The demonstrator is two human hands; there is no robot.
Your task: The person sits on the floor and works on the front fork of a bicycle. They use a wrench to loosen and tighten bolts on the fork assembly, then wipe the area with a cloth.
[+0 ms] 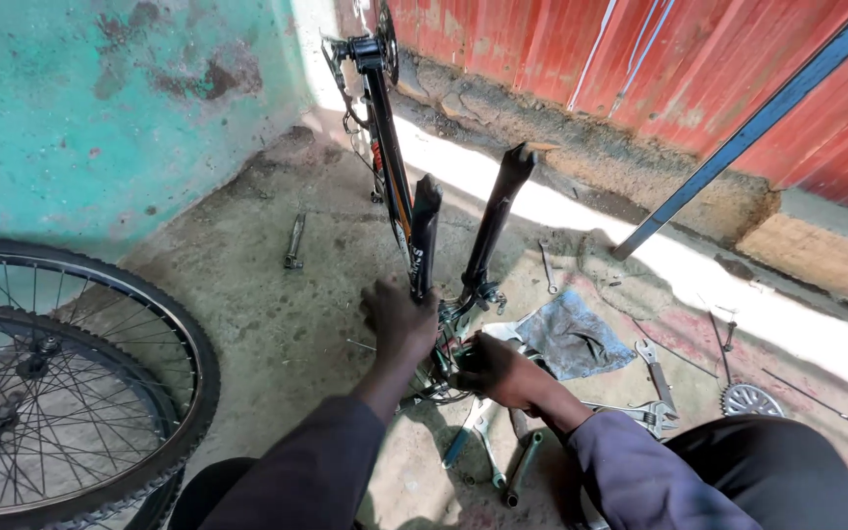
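An upturned bicycle frame [385,147] stood on the concrete floor [277,294], its fork [463,226] pointing up. The left hand [399,319] had its grip closed around the base of the nearer fork leg. The right hand [498,371] pressed against the parts at the fork's foot; whether its grip was closed could not be told. Spanners [488,453] lay just below the hands, a grey rag [571,334] beside them, and two wheels [61,383] leaned at the left.

Sleeves: long, dark purple-grey cloth on both arms, ending at the wrists.
Hands: left hand [399,319] and right hand [498,371] bare, ungloved.
Trousers: dark.
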